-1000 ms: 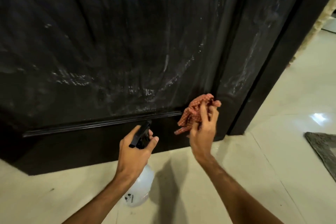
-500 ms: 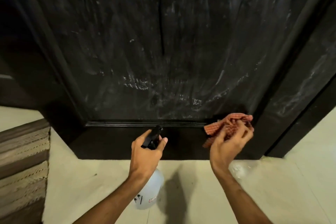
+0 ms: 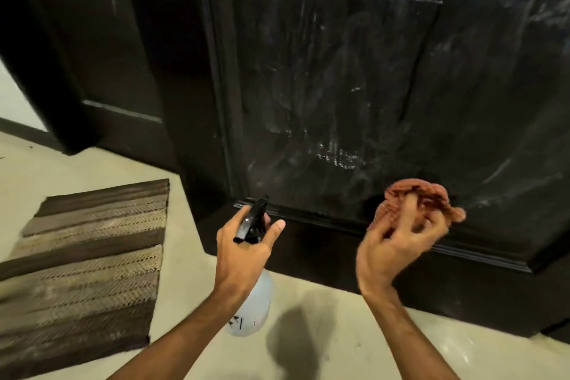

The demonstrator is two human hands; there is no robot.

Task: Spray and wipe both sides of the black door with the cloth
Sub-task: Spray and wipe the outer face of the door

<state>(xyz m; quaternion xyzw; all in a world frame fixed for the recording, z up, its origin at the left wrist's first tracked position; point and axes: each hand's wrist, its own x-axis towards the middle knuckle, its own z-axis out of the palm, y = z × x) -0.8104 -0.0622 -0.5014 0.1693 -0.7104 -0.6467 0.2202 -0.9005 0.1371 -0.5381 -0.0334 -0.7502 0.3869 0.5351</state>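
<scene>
The black door (image 3: 354,77) fills the upper right, its panel streaked with wet spray marks and smears. My left hand (image 3: 243,253) grips the neck of a translucent white spray bottle (image 3: 254,308) with a black trigger head, its nozzle pointing at the door's lower moulding. My right hand (image 3: 398,244) holds a bunched red checked cloth (image 3: 422,197) close to the bottom of the door panel; the hand is blurred and I cannot tell whether the cloth touches the door.
A striped brown doormat (image 3: 83,265) lies on the pale tiled floor (image 3: 308,348) at the left. A dark door frame and wall (image 3: 92,40) stand at the upper left. The door's raised bottom moulding (image 3: 462,251) runs just past my hands.
The view has swung left, bringing the doormat and the door's left edge into sight. My right hand has bunched the cloth up more tightly. My left hand keeps its grip on the bottle.
</scene>
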